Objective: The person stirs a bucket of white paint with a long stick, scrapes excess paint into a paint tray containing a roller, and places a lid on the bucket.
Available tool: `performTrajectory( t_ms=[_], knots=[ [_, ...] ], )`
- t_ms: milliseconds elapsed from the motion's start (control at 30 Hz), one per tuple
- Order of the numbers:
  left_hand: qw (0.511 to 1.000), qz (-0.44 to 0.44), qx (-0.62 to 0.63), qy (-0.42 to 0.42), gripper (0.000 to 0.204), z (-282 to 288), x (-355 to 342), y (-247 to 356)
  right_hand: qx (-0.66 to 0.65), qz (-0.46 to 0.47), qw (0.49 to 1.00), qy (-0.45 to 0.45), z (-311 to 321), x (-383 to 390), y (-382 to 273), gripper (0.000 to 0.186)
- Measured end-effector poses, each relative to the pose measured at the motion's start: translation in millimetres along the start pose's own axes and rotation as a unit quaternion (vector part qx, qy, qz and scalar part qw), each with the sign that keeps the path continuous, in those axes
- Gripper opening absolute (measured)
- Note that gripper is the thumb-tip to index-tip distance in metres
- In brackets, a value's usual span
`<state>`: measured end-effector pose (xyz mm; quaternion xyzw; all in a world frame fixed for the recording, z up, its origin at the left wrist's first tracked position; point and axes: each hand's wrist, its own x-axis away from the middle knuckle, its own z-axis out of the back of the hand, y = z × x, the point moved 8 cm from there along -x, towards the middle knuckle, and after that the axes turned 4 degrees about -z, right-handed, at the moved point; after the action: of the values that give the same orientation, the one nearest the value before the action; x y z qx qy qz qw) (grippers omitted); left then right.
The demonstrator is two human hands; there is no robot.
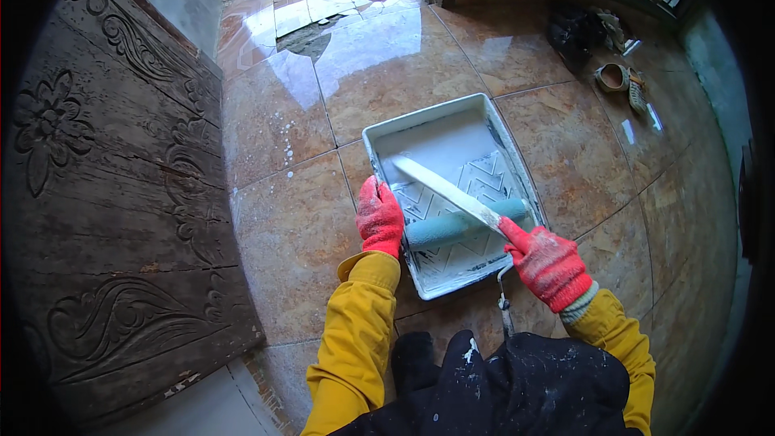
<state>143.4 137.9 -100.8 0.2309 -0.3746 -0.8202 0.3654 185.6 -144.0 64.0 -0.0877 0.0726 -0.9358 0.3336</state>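
A white paint tray (472, 278) rests on the tiled floor in front of me, white paint (440, 136) pooled in its far end. My left hand (379, 220), in a red work glove, grips the tray's left rim. In my right hand (547, 265), also red-gloved, is a flat stirring stick (452, 192) coated in white; its far end reaches the edge of the paint. Beneath the stick a blue-green paint roller (440, 230) lies across the ribbed slope. The roller's wire frame (504, 300) hangs over the tray's near side, toward my knees.
A carved dark wooden door (121, 186) stands at the left. Paint drops (288, 145) dot the tiles beside the tray. At the far right are a black plastic bag (575, 36) and a pair of shoes (617, 79). A broken tile patch (307, 36) lies ahead.
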Motion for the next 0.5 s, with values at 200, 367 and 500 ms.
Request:
performTrajectory(
  t_ms=[200,367,500],
  knots=[
    [0.999,-0.014,0.008,0.035,0.034,3,2,1,0.017,-0.042,0.999,-0.015,-1,8,18,0.046],
    [1.0,0.018,-0.016,-0.012,0.04,-1,0,-2,0.03,-0.047,0.998,-0.013,10,15,17,0.047],
    [1.0,0.02,-0.003,0.015,0.039,5,2,1,0.02,-0.04,0.999,-0.005,15,18,19,0.047]
  ],
)
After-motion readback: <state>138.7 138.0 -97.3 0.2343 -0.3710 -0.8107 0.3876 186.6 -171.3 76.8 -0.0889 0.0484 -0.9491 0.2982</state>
